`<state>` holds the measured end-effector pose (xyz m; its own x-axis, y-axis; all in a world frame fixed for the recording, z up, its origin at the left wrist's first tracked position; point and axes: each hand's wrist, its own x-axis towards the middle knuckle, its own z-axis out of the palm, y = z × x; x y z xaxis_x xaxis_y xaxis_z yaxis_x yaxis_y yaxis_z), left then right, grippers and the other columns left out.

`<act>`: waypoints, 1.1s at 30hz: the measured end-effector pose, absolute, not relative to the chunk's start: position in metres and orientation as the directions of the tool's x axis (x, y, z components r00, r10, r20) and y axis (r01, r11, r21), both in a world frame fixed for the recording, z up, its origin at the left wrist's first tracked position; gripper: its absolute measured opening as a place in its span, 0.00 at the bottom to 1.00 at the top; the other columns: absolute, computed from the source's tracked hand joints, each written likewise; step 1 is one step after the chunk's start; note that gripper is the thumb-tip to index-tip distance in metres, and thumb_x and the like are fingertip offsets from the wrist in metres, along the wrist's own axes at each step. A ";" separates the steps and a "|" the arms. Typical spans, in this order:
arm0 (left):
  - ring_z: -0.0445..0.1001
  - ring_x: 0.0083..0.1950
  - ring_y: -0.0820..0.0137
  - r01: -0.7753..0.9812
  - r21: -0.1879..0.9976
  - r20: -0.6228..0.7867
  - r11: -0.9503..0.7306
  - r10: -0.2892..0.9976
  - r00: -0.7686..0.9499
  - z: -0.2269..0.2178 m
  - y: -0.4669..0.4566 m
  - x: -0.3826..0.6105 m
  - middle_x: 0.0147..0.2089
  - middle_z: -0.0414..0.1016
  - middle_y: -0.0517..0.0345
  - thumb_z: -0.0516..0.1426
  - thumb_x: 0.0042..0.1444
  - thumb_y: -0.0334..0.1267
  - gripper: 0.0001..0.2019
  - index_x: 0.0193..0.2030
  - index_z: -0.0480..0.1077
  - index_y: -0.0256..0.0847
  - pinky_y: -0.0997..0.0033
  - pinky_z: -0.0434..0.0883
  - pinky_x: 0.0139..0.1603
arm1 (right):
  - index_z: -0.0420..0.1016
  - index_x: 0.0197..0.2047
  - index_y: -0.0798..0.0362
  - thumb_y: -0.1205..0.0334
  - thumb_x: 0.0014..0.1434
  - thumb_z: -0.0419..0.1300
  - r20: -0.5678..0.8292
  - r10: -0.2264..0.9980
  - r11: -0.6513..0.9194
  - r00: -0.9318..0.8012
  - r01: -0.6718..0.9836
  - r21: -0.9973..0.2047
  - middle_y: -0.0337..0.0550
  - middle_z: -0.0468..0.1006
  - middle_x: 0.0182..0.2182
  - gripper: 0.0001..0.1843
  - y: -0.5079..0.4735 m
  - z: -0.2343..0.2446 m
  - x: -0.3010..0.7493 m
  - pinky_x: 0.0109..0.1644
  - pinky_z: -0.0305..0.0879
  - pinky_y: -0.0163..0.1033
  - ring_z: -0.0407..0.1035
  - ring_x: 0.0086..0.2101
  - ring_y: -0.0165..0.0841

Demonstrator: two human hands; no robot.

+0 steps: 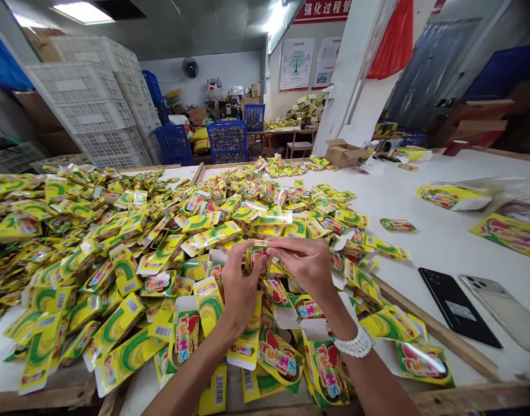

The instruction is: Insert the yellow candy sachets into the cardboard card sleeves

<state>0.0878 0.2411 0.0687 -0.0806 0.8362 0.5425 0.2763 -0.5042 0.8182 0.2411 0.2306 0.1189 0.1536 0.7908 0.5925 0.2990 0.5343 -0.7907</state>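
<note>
– what lies nearest us?
– loose cartons (187, 341) with white flaps, along the near edge of the heap (217, 234).

– and the one we're holding?
– the small carton (257, 259) is just over the heap's middle. our left hand (243, 283) pinches it between thumb and forefinger; our right hand (306, 263) has thumb and fingertips pressed together at its edge, though we can't tell on which flap, if any.

– why both hands?
– we'd guess it's too light to stay steady with one.

– the phones?
– right of the heap, the black phone (458, 309) and pale phone (503, 306) lie flat past a wooden strip (438, 332), likely so cartons don't slide onto them.

– farther off?
– behind the heap's left side, white crates (83, 98) stand stacked, perhaps saving floor.
</note>
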 end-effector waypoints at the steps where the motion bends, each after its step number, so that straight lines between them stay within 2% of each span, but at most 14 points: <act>1: 0.78 0.40 0.68 0.244 0.836 0.520 -0.492 0.852 -0.063 0.070 0.242 0.087 0.44 0.80 0.54 0.61 0.68 0.47 0.14 0.55 0.76 0.44 0.72 0.76 0.36 | 0.91 0.38 0.45 0.64 0.58 0.72 0.581 0.803 0.525 0.137 0.298 -0.797 0.43 0.90 0.37 0.07 0.231 0.119 0.242 0.47 0.85 0.44 0.86 0.37 0.43; 5: 0.77 0.35 0.71 0.004 0.922 0.384 -0.386 0.918 0.100 0.077 0.249 0.084 0.44 0.76 0.55 0.61 0.66 0.54 0.19 0.55 0.75 0.44 0.77 0.75 0.25 | 0.90 0.47 0.48 0.61 0.55 0.73 0.504 0.859 0.464 0.088 0.281 -0.840 0.45 0.90 0.39 0.15 0.235 0.117 0.248 0.36 0.83 0.39 0.85 0.32 0.40; 8: 0.74 0.30 0.75 -0.124 0.949 0.308 -0.288 0.931 0.196 0.081 0.253 0.082 0.43 0.71 0.58 0.65 0.61 0.58 0.22 0.52 0.74 0.43 0.79 0.73 0.19 | 0.90 0.46 0.51 0.58 0.55 0.74 0.457 0.886 0.425 0.075 0.260 -0.867 0.46 0.89 0.33 0.15 0.236 0.116 0.252 0.27 0.78 0.36 0.81 0.27 0.37; 12: 0.69 0.27 0.79 -0.187 0.962 0.240 -0.200 0.945 0.223 0.084 0.253 0.082 0.39 0.67 0.64 0.66 0.60 0.56 0.24 0.55 0.70 0.44 0.82 0.72 0.20 | 0.90 0.45 0.52 0.57 0.54 0.75 0.413 0.908 0.392 0.074 0.205 -0.897 0.42 0.86 0.27 0.16 0.237 0.115 0.254 0.24 0.74 0.35 0.77 0.23 0.34; 14: 0.69 0.28 0.79 -0.241 0.956 0.225 -0.169 0.948 0.226 0.085 0.253 0.083 0.37 0.68 0.66 0.68 0.58 0.53 0.30 0.62 0.66 0.47 0.81 0.74 0.24 | 0.90 0.46 0.53 0.55 0.53 0.75 0.372 0.923 0.355 0.095 0.161 -0.921 0.41 0.85 0.25 0.18 0.238 0.114 0.255 0.23 0.74 0.35 0.77 0.22 0.34; 16: 0.72 0.29 0.78 -0.285 0.946 0.221 -0.153 0.948 0.228 0.084 0.254 0.084 0.37 0.70 0.66 0.72 0.54 0.51 0.36 0.65 0.63 0.47 0.79 0.75 0.30 | 0.89 0.49 0.53 0.53 0.53 0.76 0.335 0.934 0.322 0.122 0.110 -0.940 0.43 0.86 0.27 0.22 0.240 0.114 0.256 0.26 0.76 0.37 0.79 0.25 0.37; 20: 0.72 0.28 0.78 -0.252 0.952 0.222 -0.174 0.959 0.177 0.081 0.256 0.085 0.35 0.71 0.67 0.74 0.49 0.48 0.34 0.59 0.67 0.44 0.80 0.70 0.28 | 0.85 0.58 0.51 0.52 0.51 0.78 0.292 0.953 0.288 0.087 0.058 -0.956 0.44 0.89 0.34 0.32 0.242 0.115 0.258 0.34 0.82 0.41 0.84 0.33 0.42; 24: 0.73 0.31 0.75 -0.242 0.958 0.207 -0.153 0.955 0.213 0.081 0.256 0.086 0.37 0.74 0.65 0.73 0.49 0.48 0.36 0.61 0.63 0.45 0.78 0.70 0.31 | 0.87 0.54 0.52 0.54 0.49 0.78 0.281 0.952 0.279 0.119 0.034 -0.960 0.47 0.89 0.36 0.28 0.241 0.115 0.257 0.37 0.84 0.43 0.85 0.34 0.44; 27: 0.67 0.27 0.77 -0.225 0.957 0.233 -0.182 0.945 0.228 0.080 0.256 0.087 0.29 0.67 0.71 0.72 0.51 0.45 0.32 0.58 0.65 0.43 0.79 0.64 0.29 | 0.87 0.54 0.52 0.54 0.50 0.77 0.287 0.949 0.285 0.129 0.037 -0.958 0.47 0.89 0.36 0.27 0.241 0.115 0.257 0.36 0.82 0.42 0.84 0.33 0.42; 29: 0.62 0.26 0.78 -0.209 0.953 0.265 -0.221 0.940 0.216 0.078 0.256 0.087 0.26 0.62 0.73 0.72 0.52 0.44 0.29 0.56 0.66 0.43 0.79 0.60 0.27 | 0.86 0.56 0.53 0.55 0.51 0.76 0.289 0.953 0.282 0.089 0.081 -0.956 0.44 0.87 0.32 0.29 0.242 0.116 0.257 0.31 0.79 0.39 0.82 0.30 0.39; 33: 0.65 0.26 0.77 -0.216 0.949 0.275 -0.228 0.936 0.221 0.078 0.255 0.087 0.27 0.66 0.71 0.69 0.56 0.48 0.27 0.56 0.65 0.44 0.79 0.62 0.27 | 0.84 0.59 0.57 0.54 0.53 0.74 0.292 0.956 0.280 0.028 0.207 -0.937 0.33 0.76 0.20 0.31 0.242 0.119 0.260 0.21 0.61 0.31 0.67 0.20 0.28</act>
<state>0.0870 0.2552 0.0776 0.2206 0.9357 0.2754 -0.2161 -0.2285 0.9493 0.2603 0.2422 0.1191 0.0276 0.9562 0.2915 0.2074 0.2798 -0.9374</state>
